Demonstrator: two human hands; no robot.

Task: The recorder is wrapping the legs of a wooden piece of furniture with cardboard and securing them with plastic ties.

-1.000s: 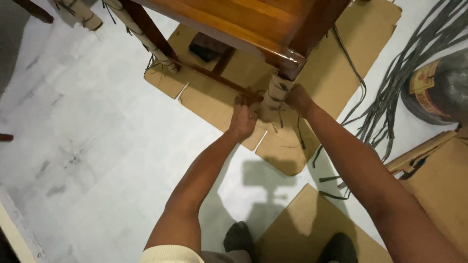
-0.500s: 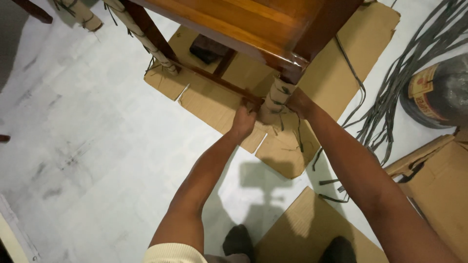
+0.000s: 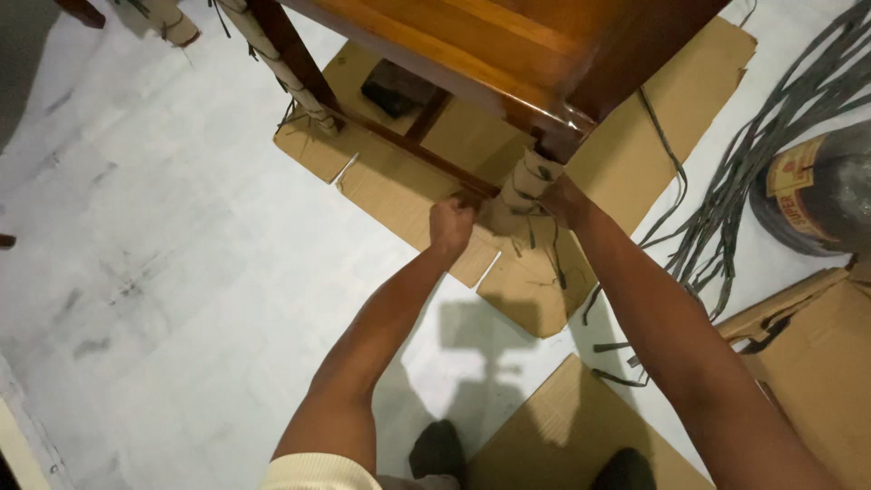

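A glossy brown wooden table (image 3: pixel 508 41) stands on flat cardboard (image 3: pixel 399 186). Its near leg (image 3: pixel 524 186) is wrapped in pale cardboard tied with dark straps. My left hand (image 3: pixel 451 224) is closed in a fist at the left side of that leg's base, apparently gripping a strap or the wrapping. My right hand (image 3: pixel 562 198) presses against the leg's right side, fingers hidden behind the wrap. Loose strap ends (image 3: pixel 552 254) hang down from the leg onto the cardboard.
A second wrapped leg (image 3: pixel 286 68) stands at the upper left. A bundle of grey straps (image 3: pixel 753 154) lies on the white floor at right, beside a dark roll (image 3: pixel 821 195). Cardboard sheets (image 3: pixel 562 436) and a box (image 3: pixel 817 363) lie near my feet.
Both hands stayed on the wrapped leg. My left hand closed tighter and shifted slightly down and right along the leg's base. The view drifted a little.
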